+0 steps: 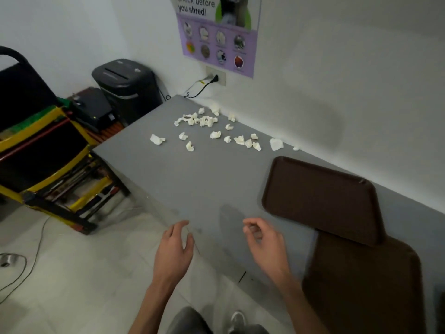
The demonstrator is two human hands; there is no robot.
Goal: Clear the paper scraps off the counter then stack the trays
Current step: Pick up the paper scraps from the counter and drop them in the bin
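Note:
Several crumpled white paper scraps (215, 134) lie scattered on the far part of the grey counter (183, 179), near the wall. Two dark brown trays sit at the right: one tray (320, 198) overlaps the far end of the nearer tray (361, 285). My left hand (174, 249) hovers at the counter's near edge, fingers apart, holding nothing. My right hand (265, 242) floats over the counter just left of the trays, fingers loosely curled and empty. Both hands are well short of the scraps.
A black paper shredder (127, 88) stands on the floor past the counter's far left corner, its cord plugged into a wall outlet (216, 77). A yellow-and-black cart (48, 153) stands at the left. A poster (218, 32) hangs on the wall.

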